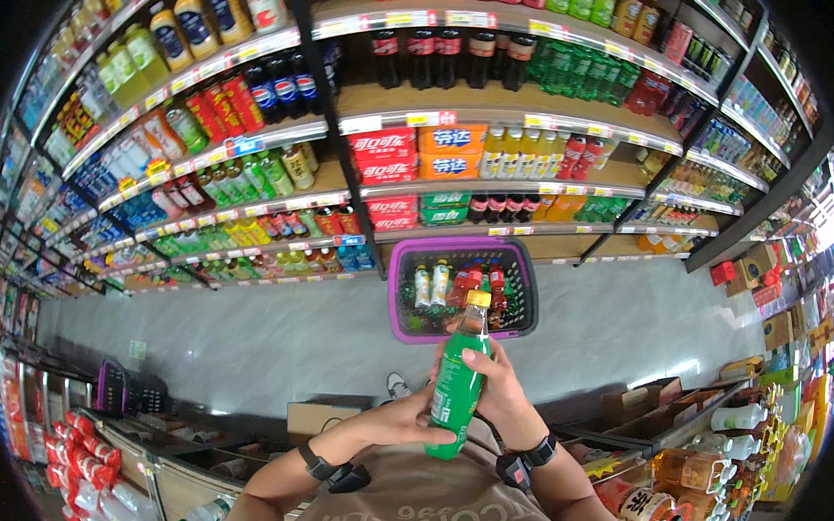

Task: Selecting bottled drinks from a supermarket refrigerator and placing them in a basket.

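A clear plastic drink bottle with a green label and a yellow cap is held upright, slightly tilted, in front of my chest. My left hand grips its lower part, thumb across the label. Higher up, my right hand wraps its other side, with the thumb on the label near the shoulder. Just beyond the cap, a black shopping basket with a purple rim stands on the floor. Inside it are white-labelled bottles with yellow caps, red bottles and some dark green ones lower down.
Shelves of drinks rise ahead, with cola, green soda and boxed packs. Another basket sits at the left. Behind me, low shelves hold large bottles at right and red-wrapped packs at left. A cardboard box lies by my left arm.
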`<state>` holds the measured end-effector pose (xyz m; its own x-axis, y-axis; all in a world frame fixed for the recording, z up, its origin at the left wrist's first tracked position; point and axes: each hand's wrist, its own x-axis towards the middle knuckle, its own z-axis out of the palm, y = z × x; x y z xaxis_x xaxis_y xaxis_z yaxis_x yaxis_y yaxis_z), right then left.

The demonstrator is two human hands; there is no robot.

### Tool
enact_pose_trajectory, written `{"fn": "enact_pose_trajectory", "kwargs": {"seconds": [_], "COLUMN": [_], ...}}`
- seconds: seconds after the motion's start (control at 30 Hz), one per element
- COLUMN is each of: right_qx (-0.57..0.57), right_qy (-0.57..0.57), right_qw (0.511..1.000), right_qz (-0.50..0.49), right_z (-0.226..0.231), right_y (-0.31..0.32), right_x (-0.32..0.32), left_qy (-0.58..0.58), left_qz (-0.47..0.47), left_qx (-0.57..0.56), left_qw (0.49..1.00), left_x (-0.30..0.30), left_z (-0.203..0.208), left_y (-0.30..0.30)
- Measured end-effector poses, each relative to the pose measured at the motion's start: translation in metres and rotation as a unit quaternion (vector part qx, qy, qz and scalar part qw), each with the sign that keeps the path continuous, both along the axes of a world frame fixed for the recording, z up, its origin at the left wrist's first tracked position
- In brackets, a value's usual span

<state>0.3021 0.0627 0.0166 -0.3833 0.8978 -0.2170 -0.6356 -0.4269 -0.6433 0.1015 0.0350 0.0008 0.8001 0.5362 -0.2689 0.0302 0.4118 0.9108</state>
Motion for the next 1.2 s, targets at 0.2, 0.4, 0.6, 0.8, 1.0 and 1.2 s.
{"fn": "enact_pose_trajectory", "kwargs": {"seconds": [0.2,0.4,0.6,0.8,1.0,1.2], "right_qx": [0.033,0.100,0.088,0.123,0.133,0.158], "right_qy": [0.075,0.114,0.096,0.027,0.064,0.096], "right_qw": [0.995,0.987,0.991,0.992,0.988,0.982], "right_qz": [-0.059,-0.055,-0.039,-0.024,0.051,0.031], "right_z": [0.019,0.022,0.025,0.038,0.038,0.028], "right_y": [-0.006,-0.004,-0.008,-0.013,-0.023,-0.035], "right_x": [0.035,0.062,0.061,0.056,0.045,0.028], "left_qy": [0.062,0.007,0.055,0.119,0.114,0.124], "left_qz": [-0.075,-0.098,-0.044,-0.004,0.042,0.042], "left_qx": [0.040,0.018,0.074,0.196,0.289,0.299], "left_qw": [0.994,0.995,0.995,0.973,0.950,0.945], "left_x": [0.036,0.073,0.072,0.058,0.048,0.041], "left_z": [0.026,0.018,0.039,0.048,0.054,0.062], "left_y": [0.024,0.022,0.018,0.011,0.004,-0.010]}}
